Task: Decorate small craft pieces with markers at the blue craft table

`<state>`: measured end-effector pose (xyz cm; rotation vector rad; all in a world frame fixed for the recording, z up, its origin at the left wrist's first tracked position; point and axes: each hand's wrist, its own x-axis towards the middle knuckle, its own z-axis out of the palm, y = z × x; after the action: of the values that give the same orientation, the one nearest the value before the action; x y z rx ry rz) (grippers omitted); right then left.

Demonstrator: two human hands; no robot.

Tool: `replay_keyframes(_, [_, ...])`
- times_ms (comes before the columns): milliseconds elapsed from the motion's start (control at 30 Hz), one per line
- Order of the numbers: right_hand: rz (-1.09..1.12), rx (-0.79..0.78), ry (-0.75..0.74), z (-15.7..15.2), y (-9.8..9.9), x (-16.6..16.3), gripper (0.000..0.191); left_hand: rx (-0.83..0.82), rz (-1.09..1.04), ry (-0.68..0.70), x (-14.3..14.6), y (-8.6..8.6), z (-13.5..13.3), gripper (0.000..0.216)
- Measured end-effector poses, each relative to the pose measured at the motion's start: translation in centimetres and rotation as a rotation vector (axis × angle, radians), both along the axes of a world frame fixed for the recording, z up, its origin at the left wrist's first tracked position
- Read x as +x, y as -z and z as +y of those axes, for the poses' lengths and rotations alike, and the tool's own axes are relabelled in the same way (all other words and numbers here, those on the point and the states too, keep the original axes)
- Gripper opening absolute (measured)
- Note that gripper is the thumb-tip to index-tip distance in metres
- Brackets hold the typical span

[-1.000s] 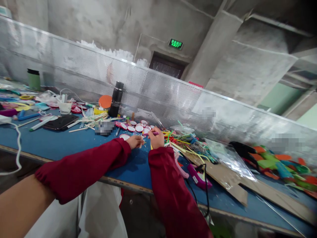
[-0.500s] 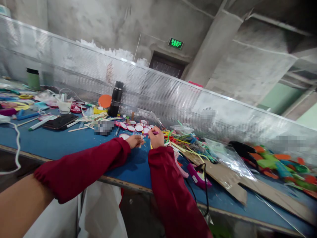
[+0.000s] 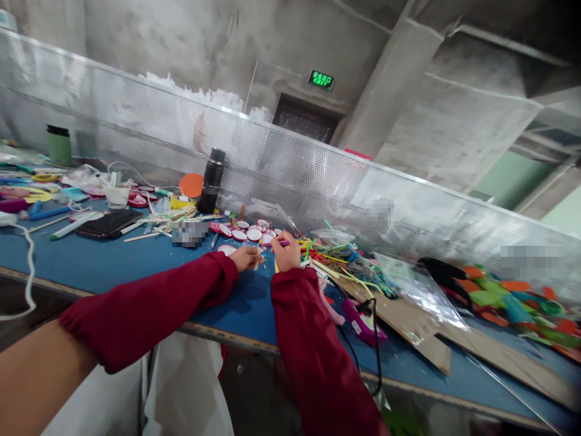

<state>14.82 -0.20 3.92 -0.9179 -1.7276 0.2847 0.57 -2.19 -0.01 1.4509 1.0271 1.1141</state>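
My left hand (image 3: 244,258) is closed over the blue table (image 3: 247,303), pinching a small pale piece too tiny to name. Beside it, my right hand (image 3: 287,253) grips a slim purple pen-like tool (image 3: 284,243), its tip pointing left toward the piece. Both forearms wear dark red sleeves. Just behind the hands lie several round white discs with red rims (image 3: 254,234); one more disc (image 3: 226,249) rests left of my left hand. Small coloured scraps are scattered around the fingertips.
A black bottle (image 3: 212,180) stands behind wooden sticks (image 3: 154,235). A phone (image 3: 109,223) lies left. To the right are tangled coloured strands (image 3: 354,260), a purple device (image 3: 363,322) with a black cord, and cardboard (image 3: 408,327). A perforated metal panel (image 3: 290,163) borders the table.
The view has shifted very slightly. Both hands keep nearly the same place and the same hold, and nothing on the table has visibly moved.
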Motion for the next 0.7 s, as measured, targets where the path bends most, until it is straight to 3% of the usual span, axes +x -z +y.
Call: replay_keyframes(700, [-0.001,-0.002,-0.014,0.02,0.03,-0.03,0.017,-0.003,-0.011,-0.002,0.11,0.01,-0.14,0.021])
